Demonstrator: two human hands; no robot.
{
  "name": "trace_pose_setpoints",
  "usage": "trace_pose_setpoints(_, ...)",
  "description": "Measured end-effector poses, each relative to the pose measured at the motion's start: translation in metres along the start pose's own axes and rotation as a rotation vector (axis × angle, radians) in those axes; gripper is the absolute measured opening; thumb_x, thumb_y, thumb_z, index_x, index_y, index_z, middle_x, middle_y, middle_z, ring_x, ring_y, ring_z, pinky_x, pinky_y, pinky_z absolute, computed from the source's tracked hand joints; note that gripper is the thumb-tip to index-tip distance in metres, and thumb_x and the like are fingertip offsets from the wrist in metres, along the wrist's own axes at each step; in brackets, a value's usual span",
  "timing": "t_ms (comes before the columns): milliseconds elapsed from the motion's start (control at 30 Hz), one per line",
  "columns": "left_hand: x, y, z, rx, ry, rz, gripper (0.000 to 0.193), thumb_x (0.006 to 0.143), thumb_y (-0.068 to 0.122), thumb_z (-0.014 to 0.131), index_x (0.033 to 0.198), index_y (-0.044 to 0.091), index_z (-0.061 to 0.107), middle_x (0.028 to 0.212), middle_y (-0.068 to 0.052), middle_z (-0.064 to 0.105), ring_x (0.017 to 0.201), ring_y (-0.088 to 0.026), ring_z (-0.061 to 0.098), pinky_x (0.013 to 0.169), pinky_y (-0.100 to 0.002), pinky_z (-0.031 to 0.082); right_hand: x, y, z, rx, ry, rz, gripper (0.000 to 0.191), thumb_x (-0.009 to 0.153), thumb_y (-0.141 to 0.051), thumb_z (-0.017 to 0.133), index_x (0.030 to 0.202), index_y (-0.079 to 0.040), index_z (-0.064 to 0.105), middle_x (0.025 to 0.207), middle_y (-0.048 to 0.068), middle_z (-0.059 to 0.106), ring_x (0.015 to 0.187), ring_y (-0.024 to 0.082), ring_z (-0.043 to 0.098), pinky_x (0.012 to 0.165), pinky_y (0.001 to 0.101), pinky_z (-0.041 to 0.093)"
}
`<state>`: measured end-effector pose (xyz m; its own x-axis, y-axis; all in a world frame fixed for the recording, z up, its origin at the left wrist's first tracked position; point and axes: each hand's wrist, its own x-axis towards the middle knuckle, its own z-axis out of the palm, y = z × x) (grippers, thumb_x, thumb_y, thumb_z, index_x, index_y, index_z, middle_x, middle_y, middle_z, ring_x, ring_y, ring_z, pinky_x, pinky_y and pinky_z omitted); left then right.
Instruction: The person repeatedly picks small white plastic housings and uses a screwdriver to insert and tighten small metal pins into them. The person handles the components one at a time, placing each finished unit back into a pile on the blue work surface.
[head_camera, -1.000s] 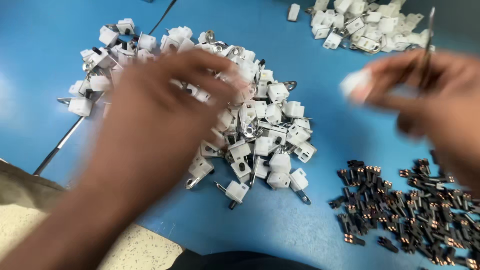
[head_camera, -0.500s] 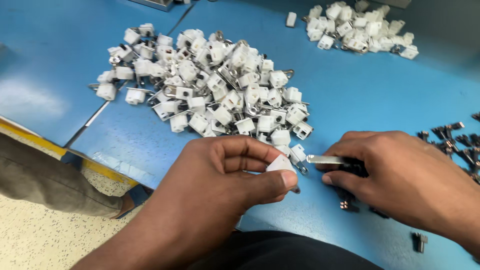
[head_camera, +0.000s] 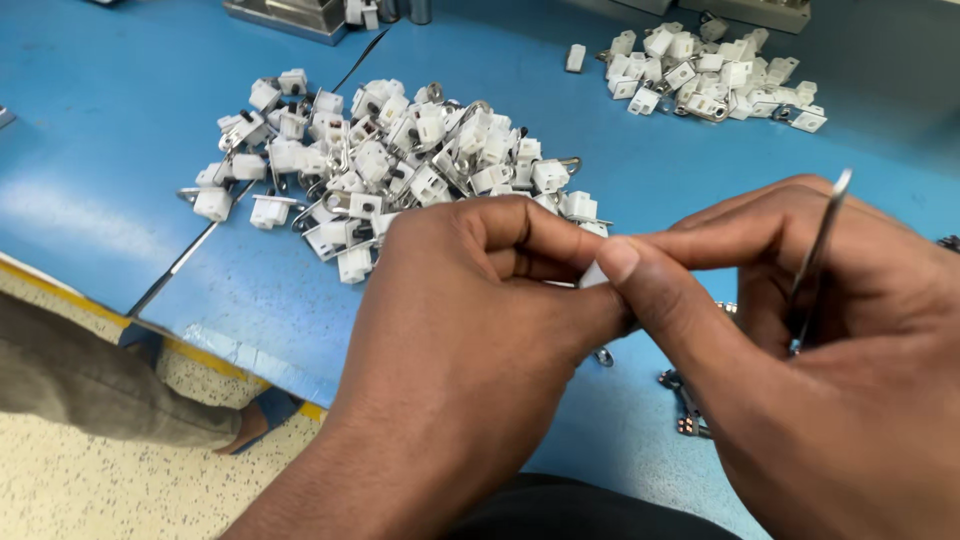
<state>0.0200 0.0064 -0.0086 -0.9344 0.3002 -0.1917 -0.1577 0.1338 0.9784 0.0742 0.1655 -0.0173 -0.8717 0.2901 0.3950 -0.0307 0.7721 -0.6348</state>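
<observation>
White clip heap (head_camera: 400, 170) blocks ahead (smaller pile (head_camera: 715, 80) beyond); blue tabletop (head_camera: 110, 130) left open.

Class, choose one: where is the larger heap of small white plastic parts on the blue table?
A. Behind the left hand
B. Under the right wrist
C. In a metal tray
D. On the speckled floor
A: the larger heap lies on the blue table just beyond the left hand.

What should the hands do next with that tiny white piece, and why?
Probably bring the thin metal tweezers in the right hand down to the small white plastic piece pinched by the left hand and right thumb, because the tweezers are tilted up, away from it.
</observation>
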Motion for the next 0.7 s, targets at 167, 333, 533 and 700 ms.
trace_pose_setpoints(167,0.008,0.001,0.0,0.073,-0.039,0.039,0.019,0.081,0.019,0.084,0.091,0.004,0.077,0.078,-0.003,0.077,0.068,-0.007,0.067,0.059,-0.024,0.06,0.014,-0.011,-0.006,-0.012,-0.071,0.057,0.018,0.091,-0.024,0.078,0.102,-0.01,0.081,0.064,0.012,0.05,0.047,0.012,0.037,0.039,0.0292,0.03)
trace_pose_setpoints(333,0.013,-0.005,-0.005,-0.047,-0.115,0.164,0.024,0.079,0.016,0.087,0.093,0.0,0.076,0.08,-0.005,0.081,0.071,-0.006,0.07,0.061,-0.022,0.06,0.058,-0.008,-0.022,0.74,-0.185,0.497,0.028,0.099,-0.022,0.063,0.119,-0.003,0.064,0.102,0.014,0.071,0.084,0.018,0.067,0.072,0.0385,0.054)
trace_pose_setpoints(533,0.014,-0.003,-0.004,-0.088,-0.141,0.163,0.023,0.079,0.015,0.087,0.093,0.0,0.078,0.079,-0.006,0.082,0.069,-0.006,0.073,0.06,-0.021,0.059,0.06,0.048,-0.034,0.835,-0.151,0.211,0.022,0.105,-0.025,0.05,0.123,-0.013,0.052,0.122,0.007,0.068,0.131,0.024,0.069,0.105,0.0387,0.053)
trace_pose_setpoints(700,0.013,0.005,-0.001,-0.09,-0.142,0.103,0.021,0.078,0.014,0.088,0.09,-0.001,0.079,0.075,-0.005,0.082,0.065,-0.007,0.072,0.055,-0.023,0.056,0.06,0.017,-0.019,0.777,-0.161,0.077,0.018,0.107,-0.028,0.046,0.119,-0.015,0.051,0.119,0.01,0.069,0.127,0.023,0.073,0.105,0.0376,0.057)
